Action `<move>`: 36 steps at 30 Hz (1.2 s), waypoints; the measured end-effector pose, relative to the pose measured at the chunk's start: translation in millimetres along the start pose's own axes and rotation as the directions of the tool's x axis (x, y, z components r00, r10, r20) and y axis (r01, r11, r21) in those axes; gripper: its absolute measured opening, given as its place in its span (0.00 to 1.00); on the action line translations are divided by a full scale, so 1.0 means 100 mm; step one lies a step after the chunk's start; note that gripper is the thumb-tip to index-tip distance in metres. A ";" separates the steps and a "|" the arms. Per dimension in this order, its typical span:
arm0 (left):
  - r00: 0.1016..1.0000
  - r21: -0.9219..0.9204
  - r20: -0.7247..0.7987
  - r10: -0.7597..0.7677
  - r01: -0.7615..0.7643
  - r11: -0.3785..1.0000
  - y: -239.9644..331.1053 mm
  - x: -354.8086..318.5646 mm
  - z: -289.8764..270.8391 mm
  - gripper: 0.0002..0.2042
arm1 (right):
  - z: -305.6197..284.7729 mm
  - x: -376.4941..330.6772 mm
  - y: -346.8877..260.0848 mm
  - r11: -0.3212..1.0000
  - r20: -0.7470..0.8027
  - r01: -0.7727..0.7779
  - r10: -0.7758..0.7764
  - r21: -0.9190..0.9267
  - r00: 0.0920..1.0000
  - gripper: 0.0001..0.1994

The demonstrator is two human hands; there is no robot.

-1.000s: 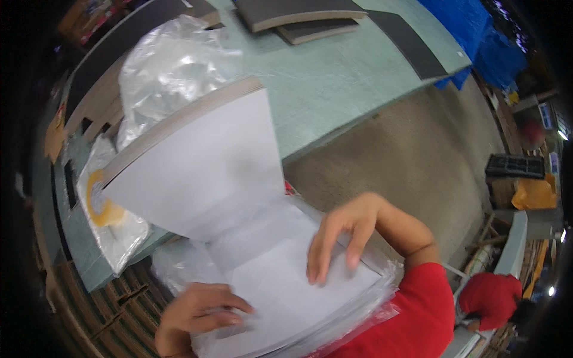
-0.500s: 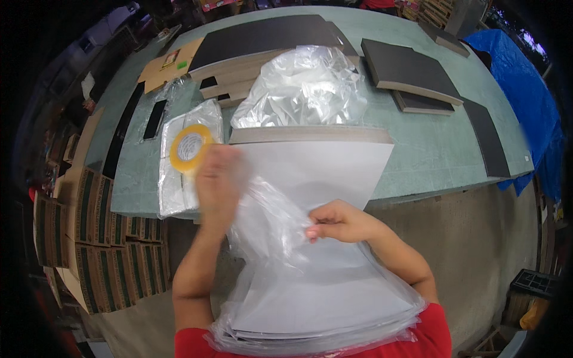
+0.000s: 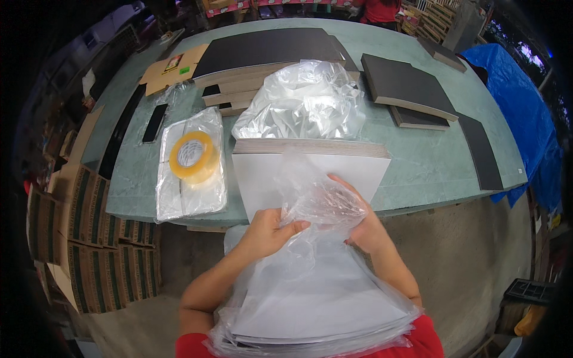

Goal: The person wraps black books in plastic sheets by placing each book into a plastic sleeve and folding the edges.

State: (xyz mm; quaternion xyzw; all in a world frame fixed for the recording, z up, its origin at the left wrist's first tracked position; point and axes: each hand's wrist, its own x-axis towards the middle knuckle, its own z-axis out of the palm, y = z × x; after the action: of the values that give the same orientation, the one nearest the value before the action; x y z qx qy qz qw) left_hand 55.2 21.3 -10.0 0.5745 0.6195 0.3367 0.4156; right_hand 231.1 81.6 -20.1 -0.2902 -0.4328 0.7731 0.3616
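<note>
A clear plastic bag (image 3: 325, 206) is bunched up between my two hands, in front of a stack of white boards (image 3: 253, 170) standing at the table's near edge. My left hand (image 3: 265, 232) pinches the film on its left side, thumb pointing right. My right hand (image 3: 370, 230) grips the right side, its fingers reaching up and partly covered by the film. Below them, white sheets in clear plastic (image 3: 310, 298) lie against my body.
On the green table (image 3: 406, 161) a yellow tape roll (image 3: 192, 156) rests on plastic-wrapped packs (image 3: 191, 206). Behind the boards sit crumpled clear plastic (image 3: 304, 101) and dark board stacks (image 3: 268, 48). Several cartons (image 3: 113, 268) are stacked at left; a blue tarp (image 3: 519, 113) hangs at right.
My left hand has come from beside the tape roll toward the middle and lower. My right hand has shifted slightly right, and the bag has been spread upward between them.
</note>
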 end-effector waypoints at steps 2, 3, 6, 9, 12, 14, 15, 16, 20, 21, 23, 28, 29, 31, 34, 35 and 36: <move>0.982 -0.164 -0.069 -0.177 0.164 0.973 -0.23 0.06 -0.04 0.18 | -0.13 -0.10 0.05 0.950 0.108 -0.070 0.108 -0.305 0.988 0.13; 0.959 -0.239 -0.092 -0.269 0.241 0.941 -0.31 0.07 -0.08 0.19 | -0.23 -0.13 0.08 0.886 0.160 -0.148 0.240 -0.440 0.957 0.13; 0.979 -0.420 -0.141 -0.146 0.075 0.905 -0.34 0.04 -0.25 0.19 | -0.42 -0.07 0.13 0.895 0.280 -0.042 0.184 -0.444 0.942 0.12; 0.988 -0.322 -0.056 -0.141 0.116 0.940 -0.35 0.01 -0.25 0.17 | -0.21 -0.05 0.01 0.955 0.063 -0.039 0.060 -0.294 0.996 0.08; 0.929 0.063 -0.355 0.103 -0.086 0.994 -0.35 0.00 -0.28 0.11 | -0.27 0.02 -0.01 0.925 0.117 -0.032 0.082 -0.380 0.990 0.04; 0.799 0.297 -0.532 0.281 -0.135 0.945 -0.27 -0.02 -0.35 0.08 | -0.32 0.04 0.02 0.956 0.160 0.023 0.025 -0.293 0.987 0.03; 0.745 0.323 -0.592 0.306 -0.128 0.938 -0.09 -0.06 -0.41 0.08 | -0.36 0.06 0.04 0.968 0.171 0.044 -0.001 -0.247 0.985 0.03; 0.682 0.350 -0.653 0.329 -0.113 0.930 0.06 -0.12 -0.47 0.08 | -0.34 0.08 0.05 0.975 0.143 0.067 -0.036 -0.212 0.989 0.04; 0.973 0.095 -0.063 0.221 -0.215 0.972 0.20 -0.17 -0.21 0.06 | -0.02 0.12 0.06 0.998 0.091 -0.056 0.055 0.010 0.994 0.06; 0.975 0.004 -0.082 0.206 -0.206 0.979 0.24 -0.17 -0.13 0.06 | 0.06 0.11 0.06 0.986 0.107 -0.147 0.137 0.083 0.985 0.06; 0.980 -0.183 -0.100 0.171 -0.187 0.965 0.26 -0.12 0.03 0.07 | 0.10 0.10 0.10 0.947 0.218 -0.279 0.242 0.158 0.945 0.08; 0.946 -0.310 -0.310 -0.097 -0.004 0.951 -0.17 -0.21 -0.57 0.05 | -0.18 -0.04 0.01 0.859 0.351 -0.252 0.091 0.446 0.932 0.09; 0.826 -0.196 -0.539 -0.165 0.068 0.978 -0.25 -0.23 -0.83 0.02 | -0.23 -0.06 -0.02 0.893 0.337 -0.241 0.109 0.381 0.935 0.08; 0.426 0.324 -0.856 0.293 0.001 0.946 -0.12 -0.24 -0.94 0.06 | -0.30 -0.11 -0.11 0.946 0.273 -0.210 0.140 0.247 0.952 0.08; 0.764 0.292 -0.437 0.475 -0.379 0.878 0.42 -0.42 -0.30 0.10 | 0.10 -0.16 -0.32 0.958 0.373 0.098 0.009 -0.268 0.928 0.05; 0.852 0.186 -0.112 0.511 -0.487 0.853 0.58 -0.42 -0.09 0.13 | 0.12 -0.12 -0.35 0.896 0.506 0.382 -0.228 -0.225 0.832 0.10; 0.891 0.251 0.112 0.440 -0.453 0.855 0.51 -0.35 -0.02 0.11 | 0.15 -0.11 -0.42 0.851 0.424 0.491 -0.380 -0.189 0.822 0.12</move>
State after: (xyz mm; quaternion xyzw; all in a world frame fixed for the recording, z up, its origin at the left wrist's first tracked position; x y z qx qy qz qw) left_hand 75.3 -7.9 40.7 0.7620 0.4987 0.3217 0.2594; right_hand 238.7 81.0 25.6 -0.0805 -0.6568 0.6371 0.3952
